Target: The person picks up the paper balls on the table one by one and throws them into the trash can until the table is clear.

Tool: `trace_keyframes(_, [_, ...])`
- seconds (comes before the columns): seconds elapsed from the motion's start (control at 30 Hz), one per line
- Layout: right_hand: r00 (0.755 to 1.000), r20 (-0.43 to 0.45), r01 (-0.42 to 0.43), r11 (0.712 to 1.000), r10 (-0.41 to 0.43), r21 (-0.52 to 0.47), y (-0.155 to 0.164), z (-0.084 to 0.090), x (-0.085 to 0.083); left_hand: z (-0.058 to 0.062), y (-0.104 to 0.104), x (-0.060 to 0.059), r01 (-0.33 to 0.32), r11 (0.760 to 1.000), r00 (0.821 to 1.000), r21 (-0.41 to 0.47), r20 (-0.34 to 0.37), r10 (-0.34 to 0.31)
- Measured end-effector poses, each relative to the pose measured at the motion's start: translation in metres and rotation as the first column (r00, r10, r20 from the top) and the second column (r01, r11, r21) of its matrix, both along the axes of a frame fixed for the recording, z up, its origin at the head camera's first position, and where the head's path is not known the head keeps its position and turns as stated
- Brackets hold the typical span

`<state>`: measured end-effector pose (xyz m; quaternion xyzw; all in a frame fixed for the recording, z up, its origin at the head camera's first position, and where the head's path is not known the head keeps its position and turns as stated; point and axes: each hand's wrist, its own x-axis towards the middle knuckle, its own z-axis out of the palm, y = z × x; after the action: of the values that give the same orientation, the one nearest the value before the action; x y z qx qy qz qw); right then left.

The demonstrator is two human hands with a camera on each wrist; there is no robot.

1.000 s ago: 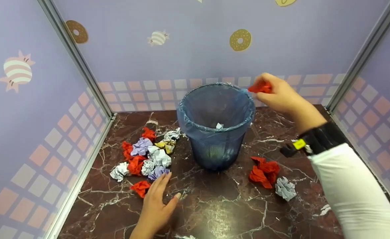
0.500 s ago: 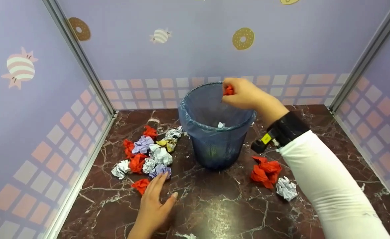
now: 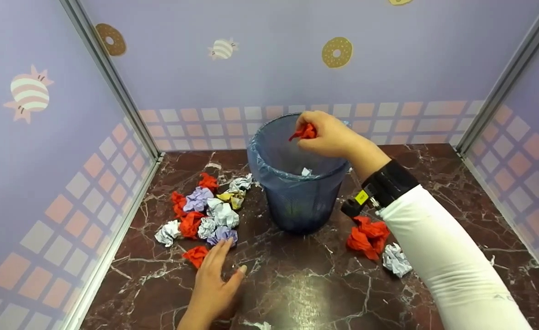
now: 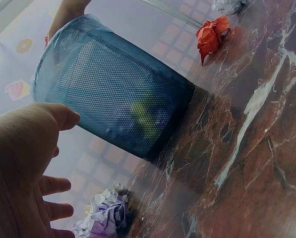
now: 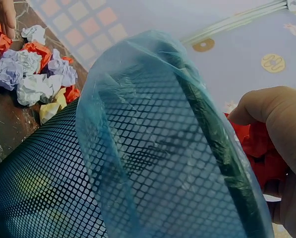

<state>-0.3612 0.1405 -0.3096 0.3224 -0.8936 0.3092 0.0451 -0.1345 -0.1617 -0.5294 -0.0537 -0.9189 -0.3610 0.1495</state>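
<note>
The right hand (image 3: 331, 135) pinches a crumpled red paper ball (image 3: 308, 132) over the mouth of a bag-lined blue mesh bin (image 3: 300, 206). The paper should be light and crushable; hold its middle loosely. The left hand (image 3: 211, 285), fingers extended, is beside a crumpled lilac paper ball (image 3: 223, 234).

A round blue mesh bin (image 3: 299, 206) stands on a dark red marbled table (image 3: 306, 293). Left of it lie crumpled multicoloured paper balls (image 3: 207, 228); right of it, a crumpled red paper wad (image 3: 366, 238) lies beside a crumpled white paper ball (image 3: 395, 260).
</note>
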Motion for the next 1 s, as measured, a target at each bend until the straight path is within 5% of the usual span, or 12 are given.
trace_keyframes(0.37, [1.0,0.01,0.003,0.999,-0.003,0.051,0.002,0.002,0.004,0.001,0.002,-0.001,0.002,1.0,1.0,0.0,0.014,-0.002])
trace_keyframes(0.63, [1.0,0.001,-0.004,0.995,0.004,0.099,0.01,0.008,0.009,-0.001,0.003,-0.002,0.016,1.0,0.999,0.0,-0.044,-0.016])
trace_keyframes(1.0, [0.995,-0.087,-0.028,0.992,0.038,0.12,0.063,0.003,0.026,0.0,0.006,-0.001,0.042,0.999,0.997,-0.01,-0.069,-0.042])
